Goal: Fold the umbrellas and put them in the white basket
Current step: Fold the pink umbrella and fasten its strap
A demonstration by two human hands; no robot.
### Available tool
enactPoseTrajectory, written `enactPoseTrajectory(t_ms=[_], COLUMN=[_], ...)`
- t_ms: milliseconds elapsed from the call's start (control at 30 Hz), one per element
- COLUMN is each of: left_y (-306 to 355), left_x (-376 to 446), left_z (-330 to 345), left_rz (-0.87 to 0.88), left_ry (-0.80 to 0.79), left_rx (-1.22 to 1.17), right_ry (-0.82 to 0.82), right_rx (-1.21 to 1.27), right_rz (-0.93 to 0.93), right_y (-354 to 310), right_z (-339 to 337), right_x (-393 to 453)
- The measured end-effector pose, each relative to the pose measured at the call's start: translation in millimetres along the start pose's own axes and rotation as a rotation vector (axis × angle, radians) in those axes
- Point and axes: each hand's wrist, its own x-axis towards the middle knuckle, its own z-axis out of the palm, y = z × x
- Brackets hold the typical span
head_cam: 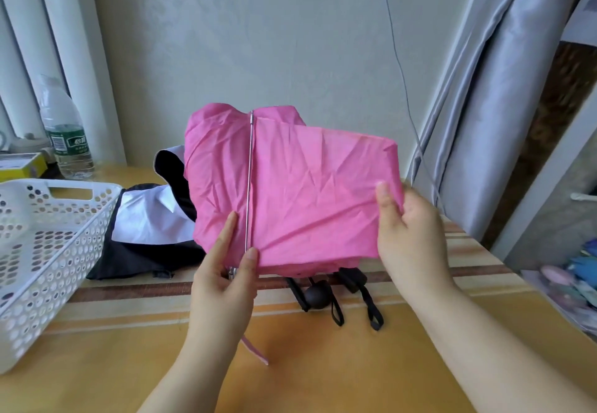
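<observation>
I hold a pink umbrella upright above the table, its canopy collapsed and wrinkled, a metal rib showing down its left part. My left hand pinches the lower end of that rib and the fabric beside it. My right hand grips the right edge of the pink canopy. A pink strap hangs below my left wrist. Behind it a black and white umbrella lies loosely collapsed on the table. Black handles with wrist loops lie under the pink canopy. The white perforated basket stands at the left.
A water bottle and a yellow box stand behind the basket at the far left. The yellow table has a striped band across it. A grey curtain and a hanging cable are on the right.
</observation>
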Motion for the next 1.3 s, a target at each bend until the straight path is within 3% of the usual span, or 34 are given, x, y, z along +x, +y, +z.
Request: enactPoseTrajectory(t_ms=[33,100,200,267,333,367,433,467,533,600,667,767,967,1067,1233,1300], left_y=[1.0,4.1,6.8,7.9,8.8,8.9,7.0,6.2,3.2,0.9,-1.1,0.8,11.3,18.6,22.8,22.7], left_x=[0.9,0.0,-2.4,-3.4,-2.8,-2.0,0.1,-0.3,-2.1,-6.3,-10.6,-14.4,-15.8,-21.9,-25.6,-18.5], left_z=[0.3,2.6,7.0,8.3,7.3,6.0,3.6,3.2,4.3,7.1,8.8,11.1,10.4,16.7,20.7,17.6], left_rz=[-0.035,-0.115,-0.2,-0.211,-0.197,-0.188,-0.156,-0.135,-0.099,-0.045,0.033,0.104,0.089,0.086,-0.103,-0.28], left_ry=[-0.007,-0.039,-0.112,-0.112,-0.082,-0.061,-0.034,-0.026,-0.018,-0.046,-0.075,-0.118,-0.182,-0.163,-0.005,-0.139], left_rx=[-0.07,-0.237,-0.385,-0.372,-0.318,-0.284,-0.2,-0.156,-0.092,-0.024,0.053,0.117,0.147,0.114,0.202,0.175], right_ry=[0.087,0.129,0.017,-0.156,-0.209,-0.121,0.099,0.11,-0.114,-0.408,-0.499,-0.416,-0.272,-0.212,-0.135,-0.135], right_rx=[-0.046,-0.088,-0.153,-0.222,-0.285,-0.3,-0.215,-0.143,-0.194,-0.399,-0.51,-0.345,0.131,0.176,0.213,0.225], right_rz=[-0.115,-0.132,0.143,0.323,0.384,0.31,-0.045,-0.224,-0.434,-0.35,-0.14,0.102,0.38,0.355,0.355,0.355], right_y=[0.0,11.3,34.5,44.4,36.5,28.7,-5.4,-31.2,-65.6,-80.7,-79.1,-65.7,-44.3,-33.8,-27.7,-23.9], right_z=[-1.1,-1.5,12.7,18.5,14.9,10.6,5.1,6.3,17.0,38.2,55.8,70.7,67.4,67.2,56.9,53.3], right_x=[1.4,7.0,11.5,12.4,9.6,6.2,-9.0,-19.6,-37.4,-42.3,-34.1,-22.9,-11.0,-10.3,1.0,7.6])
